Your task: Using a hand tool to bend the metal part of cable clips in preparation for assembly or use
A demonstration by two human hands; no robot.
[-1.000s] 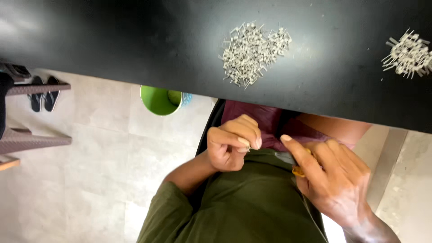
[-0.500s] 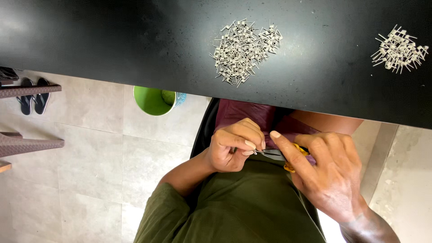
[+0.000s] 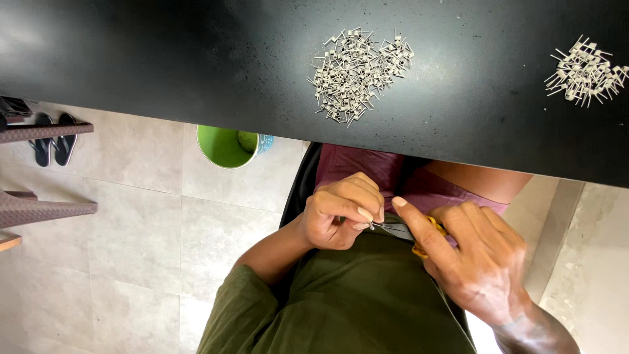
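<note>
My left hand (image 3: 341,211) is curled over my lap, just below the black table's edge, and pinches a small metal piece between thumb and fingers. My right hand (image 3: 473,261) grips a yellow-handled cutting tool (image 3: 419,237) with the forefinger stretched along it. The tool's grey tips (image 3: 386,228) touch the piece at my left fingertips. A large heap of small silver metal pieces (image 3: 357,71) lies on the black table (image 3: 164,59) above my hands. A smaller heap (image 3: 584,71) sits at the far right.
A green bucket (image 3: 229,145) stands on the tiled floor (image 3: 131,229) under the table edge. A pair of dark sandals (image 3: 54,139) and brown plastic furniture legs (image 3: 39,210) are at the left.
My right hand has moved left with the tool until its tips meet my left fingers. The left hand has stayed curled in about the same place.
</note>
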